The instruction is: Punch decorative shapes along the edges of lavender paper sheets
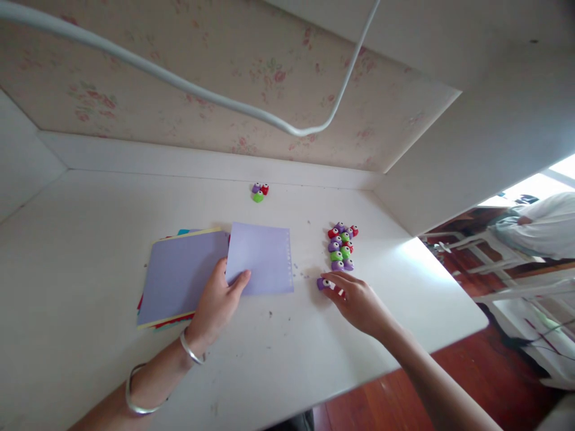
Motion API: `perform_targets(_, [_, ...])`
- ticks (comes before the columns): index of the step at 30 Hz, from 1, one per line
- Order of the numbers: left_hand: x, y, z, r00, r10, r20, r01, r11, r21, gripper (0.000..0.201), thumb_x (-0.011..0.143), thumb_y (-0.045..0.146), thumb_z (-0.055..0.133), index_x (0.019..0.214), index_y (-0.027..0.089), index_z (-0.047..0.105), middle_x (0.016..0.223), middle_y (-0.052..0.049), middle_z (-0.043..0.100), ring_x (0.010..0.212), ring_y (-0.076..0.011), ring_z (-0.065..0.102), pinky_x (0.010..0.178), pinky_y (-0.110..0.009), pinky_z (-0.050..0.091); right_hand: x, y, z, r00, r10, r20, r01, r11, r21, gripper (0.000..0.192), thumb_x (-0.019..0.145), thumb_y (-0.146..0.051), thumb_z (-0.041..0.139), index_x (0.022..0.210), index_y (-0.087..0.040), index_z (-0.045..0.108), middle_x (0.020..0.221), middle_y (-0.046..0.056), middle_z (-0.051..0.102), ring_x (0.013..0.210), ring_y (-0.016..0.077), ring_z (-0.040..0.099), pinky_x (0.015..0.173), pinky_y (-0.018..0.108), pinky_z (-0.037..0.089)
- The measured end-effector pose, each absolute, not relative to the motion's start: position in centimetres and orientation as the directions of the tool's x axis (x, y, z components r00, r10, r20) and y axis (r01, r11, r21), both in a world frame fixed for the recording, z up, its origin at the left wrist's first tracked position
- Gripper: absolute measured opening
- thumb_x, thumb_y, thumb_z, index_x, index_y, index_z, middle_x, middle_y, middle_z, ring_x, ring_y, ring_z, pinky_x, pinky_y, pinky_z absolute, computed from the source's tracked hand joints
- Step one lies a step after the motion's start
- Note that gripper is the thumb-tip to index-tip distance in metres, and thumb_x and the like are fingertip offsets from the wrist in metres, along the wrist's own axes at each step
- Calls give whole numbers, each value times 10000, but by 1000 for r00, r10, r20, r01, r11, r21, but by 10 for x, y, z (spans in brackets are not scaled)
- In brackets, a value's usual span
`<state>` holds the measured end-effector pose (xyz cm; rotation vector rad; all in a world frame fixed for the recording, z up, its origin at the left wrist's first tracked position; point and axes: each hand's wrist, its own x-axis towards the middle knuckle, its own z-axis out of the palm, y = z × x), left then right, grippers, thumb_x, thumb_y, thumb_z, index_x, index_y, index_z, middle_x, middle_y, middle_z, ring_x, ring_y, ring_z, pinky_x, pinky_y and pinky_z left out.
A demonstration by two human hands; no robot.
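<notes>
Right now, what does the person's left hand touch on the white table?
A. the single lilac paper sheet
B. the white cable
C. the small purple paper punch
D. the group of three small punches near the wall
A: the left hand has its fingers on the lower left corner of the single lilac paper sheet; the right hand is at the small purple paper punch.
</notes>
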<state>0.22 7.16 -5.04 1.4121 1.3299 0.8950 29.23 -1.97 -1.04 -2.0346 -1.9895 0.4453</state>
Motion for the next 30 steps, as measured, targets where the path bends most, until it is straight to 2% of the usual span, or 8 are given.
perform_targets(9, [3,72,-49,137,985,-102,276,61,959,461,846,496,607,1173,178,541,1176,-79,657,1090,-230,633,977,-372,481,290,-22,-9,5,998,-58,902,-29,-431,316,935,-329,525,1191,-253,693,1189,59,707,721,158,696,684,317,561])
perform_targets(14, [3,71,-48,138,985,-102,271,62,961,440,849,485,608,1174,196,548,1172,-60,661,1081,-224,636,970,-369,481,271,-15,-9,-18,999,-33,811,-5,-584,283,918,-329,571,1149,-228,699,1055,54,728,753,150,692,689,282,573])
perform_targets(17, [2,71,-49,134,986,-102,277,61,959,434,849,474,610,1172,192,545,1170,-61,660,1082,-222,635,965,-360,483,262,-8,-13,-37,999,-11,772,22,-636,270,919,-310,573,1145,-219,690,1073,57,717,786,146,695,703,268,579])
perform_targets(27, [3,71,-53,134,985,-113,216,82,973,459,856,492,589,1194,185,538,1195,-68,651,1113,-223,625,979,-349,470,290,-14,-13,2,997,76,911,30,-412,255,941,-364,542,1088,-234,705,1149,78,688,670,139,659,647,294,559])
perform_targets(30, [2,71,-55,129,985,-113,206,84,975,457,856,493,592,1192,188,539,1193,-66,651,1108,-220,626,978,-346,467,307,-24,-8,35,994,106,937,5,-350,277,938,-407,543,1067,-235,717,1100,83,686,614,132,626,614,296,537])
